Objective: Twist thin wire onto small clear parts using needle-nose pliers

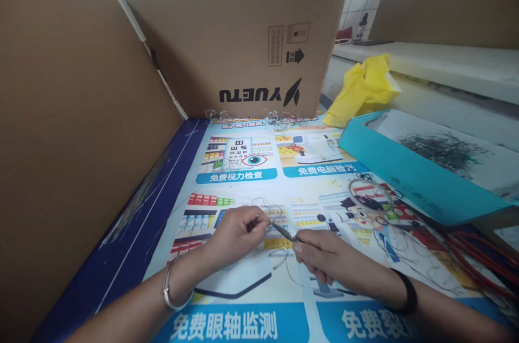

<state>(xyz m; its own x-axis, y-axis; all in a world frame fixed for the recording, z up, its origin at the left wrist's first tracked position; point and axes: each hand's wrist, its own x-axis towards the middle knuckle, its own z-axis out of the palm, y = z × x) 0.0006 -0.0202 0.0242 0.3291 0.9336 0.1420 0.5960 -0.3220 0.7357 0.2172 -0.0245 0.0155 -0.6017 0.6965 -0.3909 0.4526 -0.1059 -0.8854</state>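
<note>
My left hand (242, 229) is closed in a pinch above the printed sheet; what lies between its fingertips is too small to name. Wrapped round a slim metal tool (283, 231) is my right hand (320, 254). The tool points up and left, and its tip meets the fingertips of my left hand. A thin wire (288, 267) hangs and curls just below the tool. The printed sheet (290, 299) with eye-check pictures lies under both hands.
Cardboard panels (239, 34) stand at the back and left. At right, a teal box (421, 186) holds a tangle of dark wires (441, 151). A yellow bag (363, 88) is behind it. A wire coil (371, 195) lies beyond my right hand, and red cords (482, 262) at far right.
</note>
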